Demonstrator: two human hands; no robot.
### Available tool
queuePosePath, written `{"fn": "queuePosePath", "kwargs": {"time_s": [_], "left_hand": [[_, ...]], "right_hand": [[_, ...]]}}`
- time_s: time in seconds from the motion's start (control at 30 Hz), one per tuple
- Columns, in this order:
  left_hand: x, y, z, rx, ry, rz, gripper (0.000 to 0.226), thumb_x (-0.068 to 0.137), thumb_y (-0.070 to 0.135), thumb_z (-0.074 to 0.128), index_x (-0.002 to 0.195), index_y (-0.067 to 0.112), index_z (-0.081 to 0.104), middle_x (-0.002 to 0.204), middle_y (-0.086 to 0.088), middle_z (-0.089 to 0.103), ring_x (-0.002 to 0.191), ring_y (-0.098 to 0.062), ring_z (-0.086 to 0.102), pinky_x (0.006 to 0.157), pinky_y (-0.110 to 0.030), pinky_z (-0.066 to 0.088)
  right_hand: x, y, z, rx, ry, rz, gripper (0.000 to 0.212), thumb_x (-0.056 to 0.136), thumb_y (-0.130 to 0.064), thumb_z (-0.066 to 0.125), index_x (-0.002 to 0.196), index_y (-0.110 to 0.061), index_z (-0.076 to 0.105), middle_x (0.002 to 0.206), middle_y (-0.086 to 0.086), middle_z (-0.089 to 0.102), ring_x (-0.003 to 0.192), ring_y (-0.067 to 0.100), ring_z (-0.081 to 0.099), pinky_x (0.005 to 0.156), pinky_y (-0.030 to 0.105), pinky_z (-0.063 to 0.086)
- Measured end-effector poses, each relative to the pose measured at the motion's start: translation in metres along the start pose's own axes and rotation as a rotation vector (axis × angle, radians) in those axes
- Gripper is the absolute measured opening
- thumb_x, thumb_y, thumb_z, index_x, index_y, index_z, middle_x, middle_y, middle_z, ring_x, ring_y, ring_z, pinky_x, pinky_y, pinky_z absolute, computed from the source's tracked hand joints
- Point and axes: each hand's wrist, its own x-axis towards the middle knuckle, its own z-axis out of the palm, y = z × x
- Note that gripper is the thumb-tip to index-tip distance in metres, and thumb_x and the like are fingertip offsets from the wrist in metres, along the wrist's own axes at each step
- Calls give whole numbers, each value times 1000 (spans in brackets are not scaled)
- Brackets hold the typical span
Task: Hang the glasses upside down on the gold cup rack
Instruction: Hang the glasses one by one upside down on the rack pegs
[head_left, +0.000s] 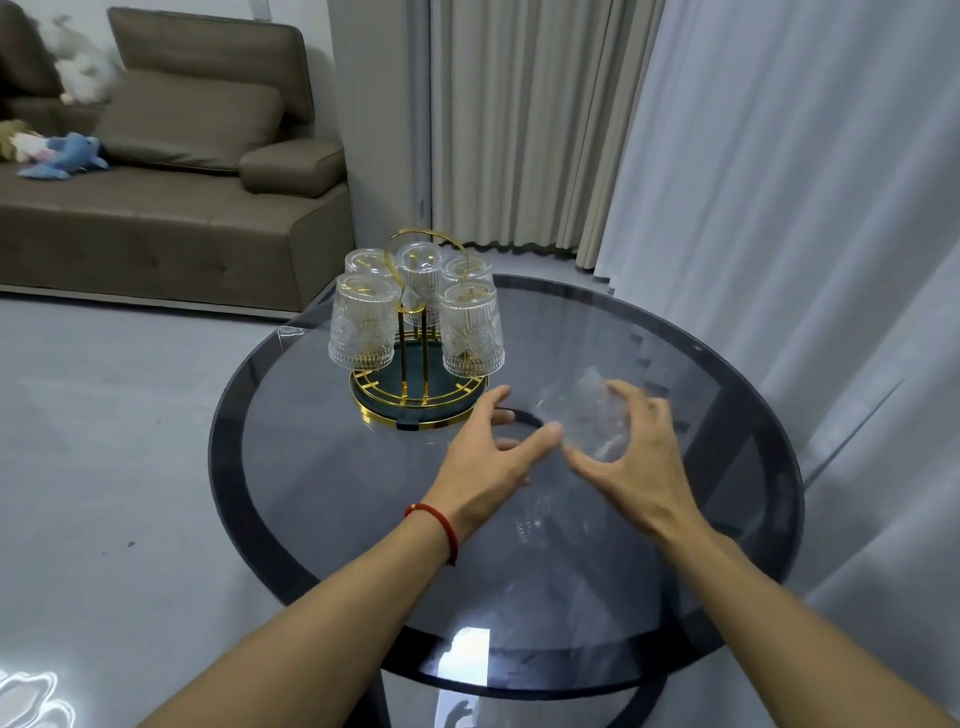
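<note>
Clear pressed glass, blurred by motion, sits in the right hand (631, 457): the fingers curl over the far side of the last glass (592, 415) and the thumb closes on the near side, so the hand grips it around the wall. It looks tilted, though the blur hides which end is up; a tilt would suit turning it mouth-down for hanging. Whether it has left the table I cannot tell.

Close beside it, the left hand (493, 457) is spread wide and holds nothing, its thumb reaching almost to the glass. My guess is that it is there to steady or help turn the piece. A red cord bracelet (441, 525) circles that wrist.

Just beyond both hands stands the gold cup rack (415, 332) on its round dark tray with a gold rim. Five hung glasses (363, 322) already sit on it upside down, ringed around the central handle, so they drain and stay off the tabletop. The near side of the rack, facing the hands, shows a gap between two front glasses where a free prong probably waits.

All this rests on a round smoked-glass table (311, 519), with a brown sofa and pale curtains behind.
</note>
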Motion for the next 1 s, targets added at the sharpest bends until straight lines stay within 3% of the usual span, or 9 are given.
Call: {"fn": "queuePosePath", "kwargs": {"time_s": [0.07, 0.17, 0.3, 0.43, 0.6, 0.67, 0.73, 0.87, 1.0], "left_hand": [[-1, 5, 0, -204, 1, -96, 81, 84, 41, 80, 149, 24, 36, 132, -6, 53, 114, -21, 63, 74, -41, 64], [-1, 10, -8, -321, 154, -145, 50, 88, 28, 76, 130, 6, 59, 125, -14, 64, 104, -22, 69, 68, -43, 64], [-2, 7, -28, -502, 200, -163, 29, 93, 24, 69, 114, 3, 69, 112, -23, 72, 96, -36, 73, 74, -48, 63], [-4, 11, -38, -568, 177, -119, 32, 97, 34, 62, 113, 7, 70, 109, -21, 75, 96, -35, 74, 75, -44, 64], [5, -6, -54, 73, 651, -91, 31, 100, 31, 44, 86, 17, 68, 92, -8, 72, 94, -30, 67, 78, -43, 53], [10, -22, -66, 518, 595, 38, 17, 94, 16, 54, 103, 14, 69, 111, -8, 68, 111, -28, 59, 88, -39, 47], [16, -39, -75, 802, 433, 144, 42, 87, 11, 60, 129, 13, 61, 137, -6, 57, 132, -25, 46, 104, -41, 43], [22, -58, -77, 1039, 242, 158, 66, 92, 27, 52, 155, 23, 30, 164, -2, 25, 153, -22, 12, 121, -51, 22], [23, -68, -75, 1108, 226, 130, 67, 99, 36, 39, 159, 24, 11, 167, -1, 13, 155, -21, -4, 124, -53, 1]], "right_hand": [[-5, -17, 7, 6, -99, -165, 84, 66, -39, 88, 141, -35, 50, 112, -1, 41, 95, 3, 55, 81, 9, 49], [-10, -36, 18, -3, -192, -250, 93, 69, -45, 91, 150, -29, 46, 120, -1, 40, 104, 7, 51, 91, 11, 47], [-14, -59, 23, 323, -306, 65, 88, 76, -75, 63, 151, -38, 35, 137, -4, 53, 115, 9, 61, 102, 36, 53], [-10, -79, 26, 448, -234, 153, 71, 79, -66, 65, 140, -36, 47, 119, -4, 70, 97, 8, 73, 95, 44, 58], [10, -113, 18, 258, -47, -52, 58, 84, -46, 77, 135, -38, 50, 120, -4, 63, 108, 12, 62, 95, 44, 55], [21, -130, 15, 243, -7, -131, 57, 85, -43, 77, 135, -38, 51, 121, -3, 61, 107, 11, 61, 94, 42, 54], [36, -146, 15, 214, 5, -193, 57, 85, -45, 76, 136, -39, 52, 121, -3, 60, 106, 9, 59, 93, 31, 52], [67, -175, 25, 64, 10, -317, 59, 83, -47, 73, 137, -37, 53, 113, 0, 55, 96, 10, 55, 77, 16, 37], [91, -191, 39, -71, -10, -356, 61, 79, -53, 68, 136, -38, 53, 106, 0, 49, 90, 16, 53, 73, 26, 40]]}}
